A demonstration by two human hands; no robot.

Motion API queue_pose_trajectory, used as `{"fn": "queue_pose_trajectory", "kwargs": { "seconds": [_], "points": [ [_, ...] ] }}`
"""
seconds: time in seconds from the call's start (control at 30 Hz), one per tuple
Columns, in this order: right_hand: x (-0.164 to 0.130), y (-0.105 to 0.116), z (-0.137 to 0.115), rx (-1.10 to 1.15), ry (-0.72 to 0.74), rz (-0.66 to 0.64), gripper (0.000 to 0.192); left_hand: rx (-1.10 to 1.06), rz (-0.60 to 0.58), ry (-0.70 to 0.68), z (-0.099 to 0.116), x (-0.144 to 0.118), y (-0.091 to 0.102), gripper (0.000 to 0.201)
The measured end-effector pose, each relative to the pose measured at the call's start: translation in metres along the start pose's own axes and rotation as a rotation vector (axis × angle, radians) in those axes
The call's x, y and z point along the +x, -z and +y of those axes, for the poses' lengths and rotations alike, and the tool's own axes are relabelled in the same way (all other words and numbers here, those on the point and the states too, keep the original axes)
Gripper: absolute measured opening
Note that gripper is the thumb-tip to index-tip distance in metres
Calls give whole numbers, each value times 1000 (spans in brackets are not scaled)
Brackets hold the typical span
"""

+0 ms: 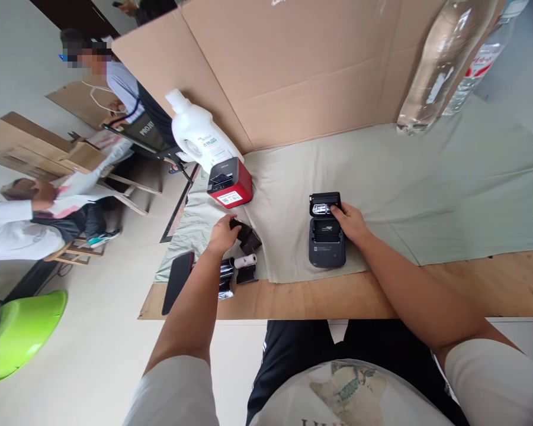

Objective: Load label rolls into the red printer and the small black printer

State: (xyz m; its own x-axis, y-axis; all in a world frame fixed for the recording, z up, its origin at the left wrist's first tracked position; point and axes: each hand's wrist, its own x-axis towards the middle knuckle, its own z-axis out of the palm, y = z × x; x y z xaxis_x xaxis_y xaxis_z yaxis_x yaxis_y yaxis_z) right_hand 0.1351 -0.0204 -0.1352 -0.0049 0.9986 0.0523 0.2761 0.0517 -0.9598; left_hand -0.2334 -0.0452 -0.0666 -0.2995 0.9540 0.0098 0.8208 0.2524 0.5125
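Observation:
A small black portable printer (327,251) lies on the cloth in front of me with its lid (322,204) flipped up. My right hand (350,222) grips the right edge of that lid, thumb on its inner side. To the left, my left hand (225,235) is closed on a small black block (235,224); its exact kind is not clear. A second dark block (250,242) lies against it. Just below are a small white paper roll (246,261), a torn black wrapper (247,274) and shiny black-silver wrapping (226,289).
Behind my left hand stand a red and black box (237,186) and a white jug (206,136). A black phone (178,283) lies at the left edge. Cardboard (311,71) backs the table; bottles (444,59) stand far right. Other people sit at the left.

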Motion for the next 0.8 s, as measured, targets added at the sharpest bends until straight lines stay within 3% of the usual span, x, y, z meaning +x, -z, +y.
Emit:
{"fn": "queue_pose_trajectory", "kwargs": {
  "seconds": [0.07,0.1,0.2,0.27,0.33,0.4,0.53,0.6,0.7,0.8],
  "points": [
    [0,0,-1,-2,-4,-3,35,-272,-21,-12,17,-15,9,38],
    [-1,0,-1,-5,-6,-4,35,-430,-104,-49,28,-25,13,41],
    [-2,1,-4,-32,-9,-12,35,-779,-545,-242,72,-57,19,48],
    [-2,2,-5,-52,-6,-14,37,-823,-803,-376,103,-75,12,45],
    [-2,2,-6,-62,6,-16,38,-789,-949,-495,131,-85,-2,40],
    [-1,3,-7,-69,12,-20,38,-666,-904,-608,153,-87,-23,34],
    [-1,3,-9,-83,7,-28,36,-151,-537,-756,177,-82,-60,22],
    [-2,3,-9,-80,13,-28,34,29,-480,-781,182,-80,-70,20],
    [-2,4,-10,-97,3,-19,33,80,-474,-802,184,-78,-78,24],
    [-2,3,-11,-111,-3,-10,34,-15,-432,-811,179,-77,-83,27]
  ]
}}
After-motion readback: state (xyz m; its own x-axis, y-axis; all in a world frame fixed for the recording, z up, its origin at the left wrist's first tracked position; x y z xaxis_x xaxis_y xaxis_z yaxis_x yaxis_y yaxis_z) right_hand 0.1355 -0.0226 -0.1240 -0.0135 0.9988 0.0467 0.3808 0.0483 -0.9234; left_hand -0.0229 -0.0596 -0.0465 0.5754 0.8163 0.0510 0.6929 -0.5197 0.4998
